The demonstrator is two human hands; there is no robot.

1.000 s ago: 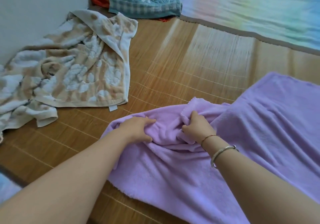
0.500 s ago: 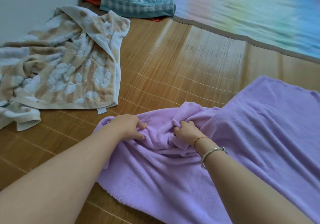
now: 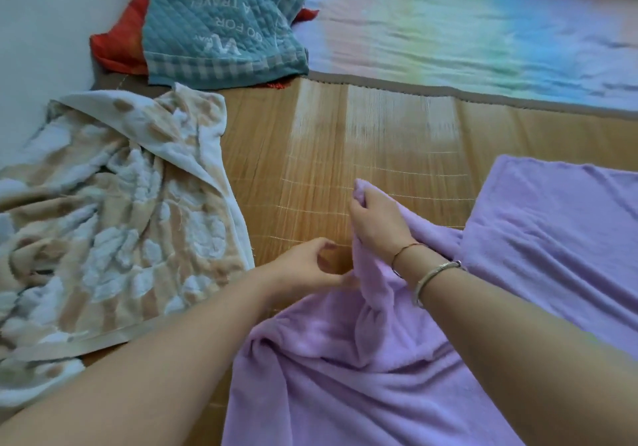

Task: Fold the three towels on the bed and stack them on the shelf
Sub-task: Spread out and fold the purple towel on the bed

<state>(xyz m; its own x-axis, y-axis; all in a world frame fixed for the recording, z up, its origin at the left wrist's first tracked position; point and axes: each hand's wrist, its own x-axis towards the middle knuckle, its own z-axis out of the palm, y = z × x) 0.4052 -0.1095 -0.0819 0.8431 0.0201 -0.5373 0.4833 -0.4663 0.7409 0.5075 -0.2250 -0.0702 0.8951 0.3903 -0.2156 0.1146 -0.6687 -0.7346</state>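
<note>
— Head view had us over the purple towel [image 3: 431, 359], which lay rumpled across the lower right of the frame on the bamboo mat [image 3: 345, 155]. What were our hands doing?

— Our right hand [image 3: 376, 224] was closed around a bunched corner of it, lifted off the mat at centre frame. Our left hand [image 3: 310, 266] sat just below and to the left, fingers curled, thumb and fingertips seeming to pinch the towel's edge where it hung down.

— And the other two?

— We saw the beige-and-white towel [image 3: 114, 224] crumpled at the left, untouched, and the teal quilted cloth [image 3: 221, 28] lying at upper left over something red [image 3: 117, 45]. We judged the teal one to be the third towel. No shelf was in view.

— So how should we have handled the fold?

— We reckoned we were hunting for corners. Done well, that meant running the left pinch along the hem to the next corner, pulling the edge taut between both hands, then shaking the bunching flat before bringing corner to corner. A plush towel slumps, so we needed a firm hold on the hem itself, not on a loose fold.
</note>
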